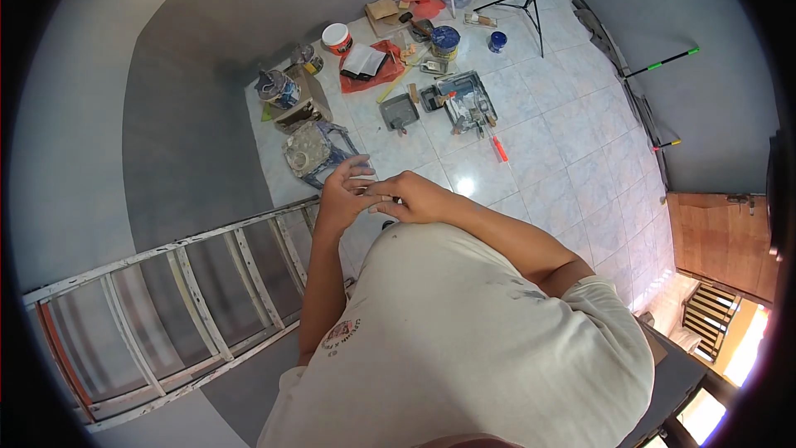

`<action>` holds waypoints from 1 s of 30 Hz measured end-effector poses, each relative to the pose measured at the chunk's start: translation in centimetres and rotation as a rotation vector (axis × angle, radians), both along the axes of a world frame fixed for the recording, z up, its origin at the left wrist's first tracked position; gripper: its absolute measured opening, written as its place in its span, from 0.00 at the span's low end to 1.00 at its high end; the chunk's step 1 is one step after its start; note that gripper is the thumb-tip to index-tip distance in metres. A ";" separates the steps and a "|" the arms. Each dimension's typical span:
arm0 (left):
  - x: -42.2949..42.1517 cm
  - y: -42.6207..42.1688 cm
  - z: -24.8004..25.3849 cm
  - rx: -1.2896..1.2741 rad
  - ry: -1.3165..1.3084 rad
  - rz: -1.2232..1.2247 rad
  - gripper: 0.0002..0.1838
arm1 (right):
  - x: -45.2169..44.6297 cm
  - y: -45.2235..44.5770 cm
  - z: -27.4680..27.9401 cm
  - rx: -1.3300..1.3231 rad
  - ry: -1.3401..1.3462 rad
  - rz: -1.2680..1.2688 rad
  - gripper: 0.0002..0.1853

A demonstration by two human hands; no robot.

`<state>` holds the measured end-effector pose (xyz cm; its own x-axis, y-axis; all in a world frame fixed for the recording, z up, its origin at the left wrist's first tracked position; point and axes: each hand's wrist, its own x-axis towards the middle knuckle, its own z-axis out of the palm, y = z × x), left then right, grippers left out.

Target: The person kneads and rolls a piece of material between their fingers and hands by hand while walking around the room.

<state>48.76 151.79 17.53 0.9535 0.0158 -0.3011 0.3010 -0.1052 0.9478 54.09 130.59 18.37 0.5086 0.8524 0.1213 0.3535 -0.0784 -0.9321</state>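
Note:
In the head view my left hand point(342, 195) is raised in front of my chest, its fingers spread apart. My right hand point(410, 197) meets it from the right, with bent fingers pinched together at the left hand's fingers and thumb. Whatever lies between the right fingertips is too small to make out. Just beyond my left hand stands a paint-spattered stool point(308, 145). A white, worn ladder point(178, 245) extends to the left of my left forearm.
Floor items include a grey tray point(400, 114), a larger tool tray point(489, 93), a red-handled tool point(499, 149), a blue bucket point(445, 40), a white tub point(337, 36) and a cardboard box point(307, 104). A black tripod point(528, 2) stands back right; a wooden door point(720, 236) is far right.

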 end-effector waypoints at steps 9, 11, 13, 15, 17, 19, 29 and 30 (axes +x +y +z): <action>0.3 -0.9 1.0 -0.086 -0.015 0.149 0.44 | -0.7 -0.4 0.1 0.086 -0.214 -0.244 0.17; -0.1 -1.0 0.9 -0.111 -0.016 0.163 0.43 | -0.4 -0.5 0.0 0.099 -0.217 -0.262 0.17; -0.5 -1.1 0.8 -0.136 -0.019 0.177 0.41 | 0.0 -0.5 0.0 0.090 -0.255 -0.182 0.19; -1.0 -1.1 0.6 -0.166 0.045 0.195 0.38 | 0.0 -0.1 0.3 0.129 -0.241 -0.142 0.21; -1.4 -0.9 0.0 -0.148 0.031 0.175 0.38 | -0.3 0.3 0.2 0.169 -0.226 -0.102 0.23; -1.7 -0.9 -0.1 -0.128 0.018 0.150 0.37 | -0.8 0.5 -0.2 0.128 -0.299 -0.074 0.23; -1.5 -1.6 0.9 -0.149 -0.020 0.199 0.37 | -2.0 -0.2 -0.5 0.064 -0.350 -0.195 0.16; -1.5 -1.6 1.0 -0.142 -0.038 0.189 0.37 | -2.0 -0.4 -0.6 0.045 -0.365 -0.216 0.16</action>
<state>47.27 150.21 18.54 0.9481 0.1555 -0.2772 0.2667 0.0850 0.9600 52.07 130.17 17.75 0.5917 0.7209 0.3608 0.6408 -0.1490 -0.7531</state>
